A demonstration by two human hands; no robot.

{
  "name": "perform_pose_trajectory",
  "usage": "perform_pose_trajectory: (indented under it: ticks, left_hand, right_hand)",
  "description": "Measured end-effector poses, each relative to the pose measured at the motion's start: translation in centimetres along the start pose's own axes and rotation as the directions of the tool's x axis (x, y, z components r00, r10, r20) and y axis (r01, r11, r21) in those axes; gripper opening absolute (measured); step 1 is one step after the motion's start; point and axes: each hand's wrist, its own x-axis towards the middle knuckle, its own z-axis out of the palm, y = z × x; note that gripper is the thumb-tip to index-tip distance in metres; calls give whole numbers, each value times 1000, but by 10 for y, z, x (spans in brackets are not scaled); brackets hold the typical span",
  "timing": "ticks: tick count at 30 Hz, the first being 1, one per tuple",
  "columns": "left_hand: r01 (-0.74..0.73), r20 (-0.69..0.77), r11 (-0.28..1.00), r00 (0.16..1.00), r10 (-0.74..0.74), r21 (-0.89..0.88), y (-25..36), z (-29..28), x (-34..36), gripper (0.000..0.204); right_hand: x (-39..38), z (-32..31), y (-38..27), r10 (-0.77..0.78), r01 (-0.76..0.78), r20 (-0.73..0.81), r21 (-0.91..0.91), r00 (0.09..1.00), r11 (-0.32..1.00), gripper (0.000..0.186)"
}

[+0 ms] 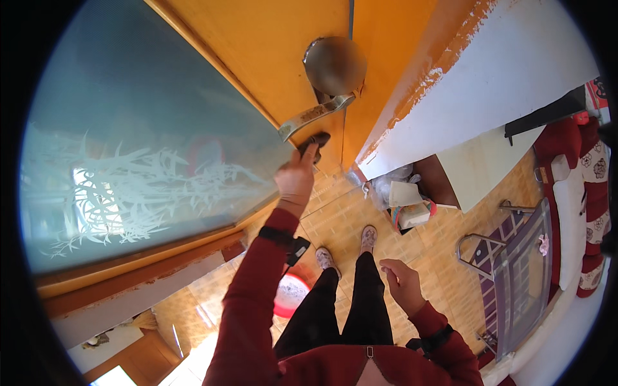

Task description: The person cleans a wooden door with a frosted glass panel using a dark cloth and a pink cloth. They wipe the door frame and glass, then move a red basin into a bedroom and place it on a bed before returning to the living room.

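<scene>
At the orange door [277, 51]: my left hand [296, 180] reaching to a dark piece [317, 140].
Dark piece, kind unclear, sitting just below the curved metal lever handle [313, 118], near the edge of the frosted, leaf-patterned glass panel [148, 103]; I am touching it with my left fingers, though I cannot tell whether they are gripping it. My right hand [404, 287], loosely curled and part-open, is hanging above the tiled floor [444, 264]. Red basin [283, 313] standing beside my left leg; clear plastic bag [383, 188] lying ahead of my feet; metal-framed glass table [524, 276] standing to the right, near a red sofa [595, 193].
</scene>
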Motion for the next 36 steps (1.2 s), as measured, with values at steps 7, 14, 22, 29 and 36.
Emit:
perform_pose_trajectory:
  ticks: [7, 14, 22, 29, 36]
  left_hand:
    - [-5, -186, 998, 983, -6, -58, -12, -31, 14, 27]
    - [569, 540, 802, 739, -403, -180, 6, 32, -55, 39]
    - [783, 788, 97, 614, 39, -615, 48, -100, -127, 47]
    - [762, 767, 115, 641, 9, -638, 4, -122, -179, 69]
    - [829, 751, 432, 528, -396, -354, -10, -111, -307, 41]
  right_hand:
    - [2, 8, -1, -3, 2, 37, 34, 999, 999, 18]
    - [13, 24, 7, 99, -100, 15, 208, 995, 973, 25]
    - [82, 86, -9, 258, -471, 425, 868, 868, 154, 36]
    - [152, 87, -20, 368, -312, 172, 878, 914, 362, 28]
    - [289, 126, -10, 580, -209, 142, 977, 802, 50, 29]
